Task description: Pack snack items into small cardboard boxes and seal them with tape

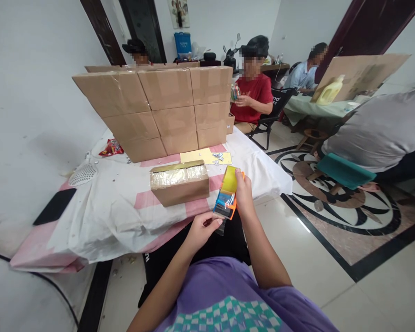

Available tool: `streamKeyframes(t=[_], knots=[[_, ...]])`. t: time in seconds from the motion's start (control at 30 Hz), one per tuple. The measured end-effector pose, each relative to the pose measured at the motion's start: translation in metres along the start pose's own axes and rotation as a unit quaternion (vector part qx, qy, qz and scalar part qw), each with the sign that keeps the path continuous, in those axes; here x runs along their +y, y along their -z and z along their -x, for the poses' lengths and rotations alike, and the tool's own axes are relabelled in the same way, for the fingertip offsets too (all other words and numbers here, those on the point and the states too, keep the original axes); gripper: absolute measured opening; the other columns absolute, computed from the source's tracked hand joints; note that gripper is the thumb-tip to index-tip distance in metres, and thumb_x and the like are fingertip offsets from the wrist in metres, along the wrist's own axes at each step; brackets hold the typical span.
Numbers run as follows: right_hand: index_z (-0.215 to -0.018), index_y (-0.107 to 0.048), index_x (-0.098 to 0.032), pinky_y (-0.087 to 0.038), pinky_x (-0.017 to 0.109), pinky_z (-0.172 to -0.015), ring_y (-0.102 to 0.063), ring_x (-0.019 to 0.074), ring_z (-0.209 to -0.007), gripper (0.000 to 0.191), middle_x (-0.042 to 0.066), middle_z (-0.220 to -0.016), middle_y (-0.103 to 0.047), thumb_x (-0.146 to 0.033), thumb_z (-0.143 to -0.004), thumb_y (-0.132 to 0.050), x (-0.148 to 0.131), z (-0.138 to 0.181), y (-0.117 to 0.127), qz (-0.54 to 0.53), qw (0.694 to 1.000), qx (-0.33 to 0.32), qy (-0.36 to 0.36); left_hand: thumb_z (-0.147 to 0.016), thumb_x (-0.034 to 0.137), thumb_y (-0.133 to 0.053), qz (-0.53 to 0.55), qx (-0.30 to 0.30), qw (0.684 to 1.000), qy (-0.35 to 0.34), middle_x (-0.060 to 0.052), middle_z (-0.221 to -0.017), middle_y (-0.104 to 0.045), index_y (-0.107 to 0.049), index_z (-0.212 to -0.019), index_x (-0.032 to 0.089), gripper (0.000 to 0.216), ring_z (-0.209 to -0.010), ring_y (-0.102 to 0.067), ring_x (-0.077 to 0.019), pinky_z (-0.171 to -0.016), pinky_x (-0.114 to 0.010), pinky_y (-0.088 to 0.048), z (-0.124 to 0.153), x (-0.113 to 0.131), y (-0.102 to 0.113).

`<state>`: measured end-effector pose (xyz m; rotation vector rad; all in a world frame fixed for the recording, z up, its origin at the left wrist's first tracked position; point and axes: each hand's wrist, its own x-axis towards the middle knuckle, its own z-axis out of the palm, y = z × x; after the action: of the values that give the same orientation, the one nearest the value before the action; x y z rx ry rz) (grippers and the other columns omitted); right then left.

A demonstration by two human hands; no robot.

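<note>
My right hand grips an orange tape dispenser with a yellowish tape roll, held above the table's near edge. My left hand pinches the clear loose end of the tape just below the dispenser. A small cardboard box, its top covered with shiny tape, lies on the table right behind the dispenser.
The table has a white and pink cloth. A wall of stacked cardboard boxes stands at its far side, with yellow paper in front. A black phone, a white mesh object and a snack bag lie left. Other people sit behind.
</note>
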<state>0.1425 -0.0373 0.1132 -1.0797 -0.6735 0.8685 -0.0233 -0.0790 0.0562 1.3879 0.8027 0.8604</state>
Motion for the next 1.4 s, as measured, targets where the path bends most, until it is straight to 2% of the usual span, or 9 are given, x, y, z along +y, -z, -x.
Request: streamKeyframes(t=[0.13,0.3,0.4,0.5,0.6,0.73,0.83,1.13,1.4], knots=[[-0.083,-0.062,-0.022,-0.050,0.030,-0.053,-0.059,0.0169,-0.058,0.043,-0.001,-0.069,-0.063,-0.064,-0.083,-0.070,0.005,-0.001,-0.002,-0.032,0.999,-0.004,-0.027,-0.082,0.043,-0.074,0.011,0.011,1.000,-0.003,-0.010,-0.097,-0.081,-0.082,-0.091,0.015,0.030,-0.094,-0.073,-0.0249,-0.090,-0.034,-0.055,0.002,0.002,-0.001],[-0.093,-0.066,-0.021,-0.054,0.032,-0.058,-0.066,0.0206,-0.064,0.048,0.001,-0.074,-0.069,-0.067,-0.081,-0.067,0.023,-0.002,0.001,-0.061,0.994,-0.035,-0.080,-0.080,0.044,-0.077,0.031,0.032,0.999,0.002,-0.009,-0.090,-0.080,-0.082,-0.086,0.016,0.029,-0.087,-0.071,-0.0226,-0.085,-0.031,-0.054,0.005,0.007,-0.001],[-0.092,-0.068,-0.021,-0.054,0.030,-0.066,-0.067,0.0199,-0.076,0.045,0.001,-0.083,-0.070,-0.065,-0.081,-0.068,0.034,0.000,0.005,-0.018,0.999,-0.044,-0.011,-0.079,0.047,-0.078,0.045,0.049,0.998,0.010,-0.008,-0.085,-0.078,-0.082,-0.086,0.016,0.032,-0.077,-0.067,-0.0186,-0.077,-0.028,-0.051,0.006,0.011,-0.001],[-0.091,-0.069,-0.021,-0.050,0.029,-0.067,-0.063,0.0185,-0.075,0.044,0.001,-0.082,-0.068,-0.064,-0.085,-0.063,0.042,0.004,0.007,-0.004,0.997,-0.063,0.046,-0.077,0.051,-0.079,0.059,0.062,0.996,0.023,-0.005,-0.072,-0.071,-0.082,-0.086,0.015,0.037,-0.065,-0.056,-0.0133,-0.065,-0.024,-0.045,0.007,0.014,-0.002],[-0.085,-0.067,-0.020,-0.047,0.028,-0.063,-0.057,0.0164,-0.069,0.042,0.000,-0.076,-0.063,-0.061,-0.088,-0.059,0.045,0.007,0.007,-0.009,0.998,-0.014,0.065,-0.076,0.054,-0.079,0.073,0.067,0.994,0.045,0.001,-0.056,-0.054,-0.081,-0.084,0.013,0.043,-0.054,-0.040,-0.0082,-0.054,-0.022,-0.032,0.007,0.014,-0.003],[-0.083,-0.064,-0.019,-0.043,0.026,-0.062,-0.051,0.0140,-0.067,0.038,-0.002,-0.073,-0.057,-0.056,-0.090,-0.059,0.039,0.007,0.007,0.001,0.994,0.020,0.108,-0.075,0.056,-0.079,0.083,0.063,0.992,0.073,0.005,-0.053,-0.041,-0.080,-0.083,0.011,0.046,-0.052,-0.029,-0.0058,-0.051,-0.021,-0.022,0.005,0.015,0.000],[-0.084,-0.064,-0.019,-0.045,0.026,-0.065,-0.053,0.0144,-0.070,0.037,-0.001,-0.076,-0.058,-0.055,-0.091,-0.058,0.035,0.008,0.005,-0.001,0.992,0.026,0.123,-0.074,0.055,-0.080,0.081,0.052,0.992,0.084,0.005,-0.054,-0.041,-0.080,-0.083,0.010,0.046,-0.054,-0.029,-0.0057,-0.052,-0.021,-0.021,0.004,0.016,0.004],[-0.083,-0.065,-0.019,-0.047,0.026,-0.067,-0.056,0.0150,-0.073,0.037,-0.002,-0.076,-0.060,-0.056,-0.085,-0.062,0.051,0.012,0.002,-0.013,0.996,0.077,0.037,-0.073,0.057,-0.082,0.061,0.055,0.993,0.086,0.002,-0.055,-0.049,-0.083,-0.085,0.011,0.048,-0.055,-0.035,-0.0070,-0.053,-0.021,-0.026,0.007,0.019,0.007],[-0.084,-0.066,-0.019,-0.049,0.026,-0.072,-0.060,0.0162,-0.079,0.038,-0.001,-0.079,-0.062,-0.057,-0.084,-0.062,0.057,0.018,0.003,-0.006,0.995,0.096,0.001,-0.076,0.049,-0.080,0.016,0.061,0.995,0.072,-0.008,-0.077,-0.076,-0.084,-0.086,0.014,0.036,-0.069,-0.061,-0.0160,-0.068,-0.026,-0.047,0.010,0.023,0.008]])
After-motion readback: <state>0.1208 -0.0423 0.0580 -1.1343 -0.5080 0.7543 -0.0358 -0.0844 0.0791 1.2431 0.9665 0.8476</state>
